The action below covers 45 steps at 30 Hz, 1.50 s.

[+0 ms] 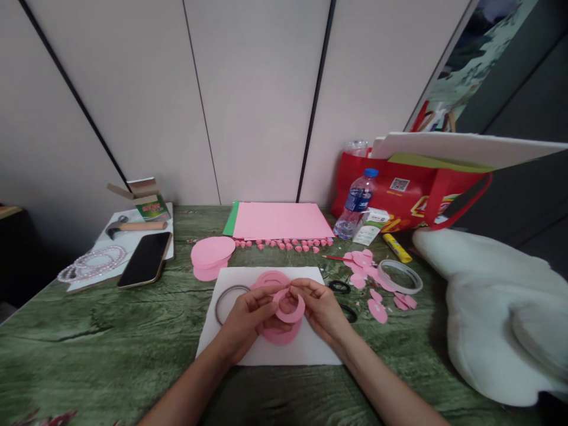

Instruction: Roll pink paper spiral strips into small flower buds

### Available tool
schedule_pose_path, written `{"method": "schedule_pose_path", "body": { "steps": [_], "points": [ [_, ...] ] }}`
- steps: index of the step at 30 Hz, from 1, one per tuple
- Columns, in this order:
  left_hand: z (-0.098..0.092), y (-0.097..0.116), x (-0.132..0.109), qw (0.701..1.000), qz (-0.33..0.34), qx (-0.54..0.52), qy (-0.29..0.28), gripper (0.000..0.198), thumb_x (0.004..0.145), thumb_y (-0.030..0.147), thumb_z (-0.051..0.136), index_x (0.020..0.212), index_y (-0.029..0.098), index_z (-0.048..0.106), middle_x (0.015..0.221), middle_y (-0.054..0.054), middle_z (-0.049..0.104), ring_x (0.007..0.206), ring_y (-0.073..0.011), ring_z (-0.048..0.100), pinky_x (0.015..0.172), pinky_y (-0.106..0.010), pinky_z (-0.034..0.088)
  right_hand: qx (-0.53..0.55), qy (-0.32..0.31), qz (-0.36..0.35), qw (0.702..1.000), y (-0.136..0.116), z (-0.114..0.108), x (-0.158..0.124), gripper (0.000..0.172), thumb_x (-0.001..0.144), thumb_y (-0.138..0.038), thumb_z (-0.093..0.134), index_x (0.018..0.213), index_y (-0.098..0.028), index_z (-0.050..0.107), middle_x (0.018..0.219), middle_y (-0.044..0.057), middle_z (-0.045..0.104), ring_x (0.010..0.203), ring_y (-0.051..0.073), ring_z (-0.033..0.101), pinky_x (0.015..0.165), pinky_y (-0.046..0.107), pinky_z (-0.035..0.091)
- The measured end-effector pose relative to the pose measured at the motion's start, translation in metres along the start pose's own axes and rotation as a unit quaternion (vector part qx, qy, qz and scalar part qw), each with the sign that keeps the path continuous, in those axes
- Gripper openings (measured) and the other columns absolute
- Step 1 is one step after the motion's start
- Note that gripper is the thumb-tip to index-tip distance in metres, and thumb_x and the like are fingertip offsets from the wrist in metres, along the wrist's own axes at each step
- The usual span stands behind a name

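A curled pink paper strip (290,315) is held up between my two hands, over a white board (239,354). My left hand (252,315) is closed on the strip's left side. At its upper end, the fingertips of my right hand (320,303) pinch the paper. Beneath the hands lie more pink paper pieces (279,338), partly hidden by the fingers. A thin ring (218,307) rests on the board left of them, partly covered by my left hand. Black-handled scissors (339,287) are just beyond my right hand, their blades out of sight.
Behind the board are pink sheets (284,220), a row of small pink paper rolls (288,245) and pink paper discs (213,251). To the right are paper scraps (361,266), a tape roll (415,283), a glue stick (397,248) and a bottle (355,204). A phone (146,258) and hammer (142,226) lie left.
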<state>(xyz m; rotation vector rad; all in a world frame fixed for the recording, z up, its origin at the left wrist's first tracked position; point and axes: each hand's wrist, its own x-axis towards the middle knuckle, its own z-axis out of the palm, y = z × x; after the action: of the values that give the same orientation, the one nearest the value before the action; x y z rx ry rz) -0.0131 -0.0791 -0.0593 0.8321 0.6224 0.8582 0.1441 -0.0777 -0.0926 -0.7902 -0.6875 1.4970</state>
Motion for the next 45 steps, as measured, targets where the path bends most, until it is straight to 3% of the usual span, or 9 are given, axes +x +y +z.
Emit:
{"method": "schedule_pose_path", "body": {
  "steps": [7, 16, 31, 45],
  "points": [
    [-0.0023, -0.0022, 0.0008, 1.000, -0.013, -0.004, 0.015, 0.035, 0.065, 0.018, 0.070, 0.099, 0.011, 0.062, 0.063, -0.002, 0.063, 0.055, -0.0160, 0.063, 0.058, -0.031, 0.052, -0.028, -0.001, -0.028, 0.999, 0.0013, 0.0002, 0.0005, 0.016, 0.054, -0.021, 0.077, 0.067, -0.017, 0.068, 0.058, 0.000, 0.066, 0.054, 0.010, 0.055, 0.054, 0.021, 0.043],
    [-0.0021, -0.0014, 0.0002, 0.999, -0.022, 0.008, 0.022, 0.041, 0.067, 0.017, 0.068, 0.106, 0.009, 0.057, 0.057, -0.002, 0.064, 0.054, -0.0192, 0.064, 0.056, -0.032, 0.051, -0.027, -0.010, -0.006, 1.000, 0.0007, 0.0028, -0.0010, 0.023, 0.055, -0.025, 0.076, 0.076, -0.017, 0.070, 0.069, 0.003, 0.070, 0.061, 0.011, 0.059, 0.061, 0.023, 0.046],
    [-0.0020, -0.0021, -0.0002, 0.998, -0.034, 0.045, 0.011, 0.052, 0.070, 0.022, 0.065, 0.117, 0.008, 0.049, 0.056, -0.006, 0.067, 0.050, -0.0194, 0.064, 0.050, -0.030, 0.050, -0.043, -0.009, -0.006, 0.999, 0.0066, -0.0013, 0.0001, 0.020, 0.053, -0.021, 0.078, 0.067, -0.015, 0.065, 0.055, -0.001, 0.065, 0.047, 0.010, 0.057, 0.048, 0.021, 0.046],
    [-0.0038, -0.0014, -0.0005, 0.999, -0.023, 0.048, 0.005, 0.049, 0.072, 0.022, 0.063, 0.117, 0.009, 0.050, 0.056, -0.005, 0.066, 0.050, -0.0175, 0.063, 0.050, -0.029, 0.050, -0.059, -0.018, -0.013, 0.998, 0.0043, -0.0004, -0.0010, 0.020, 0.057, -0.026, 0.076, 0.073, -0.017, 0.069, 0.063, 0.002, 0.069, 0.057, 0.013, 0.061, 0.058, 0.024, 0.047]
  ]
}}
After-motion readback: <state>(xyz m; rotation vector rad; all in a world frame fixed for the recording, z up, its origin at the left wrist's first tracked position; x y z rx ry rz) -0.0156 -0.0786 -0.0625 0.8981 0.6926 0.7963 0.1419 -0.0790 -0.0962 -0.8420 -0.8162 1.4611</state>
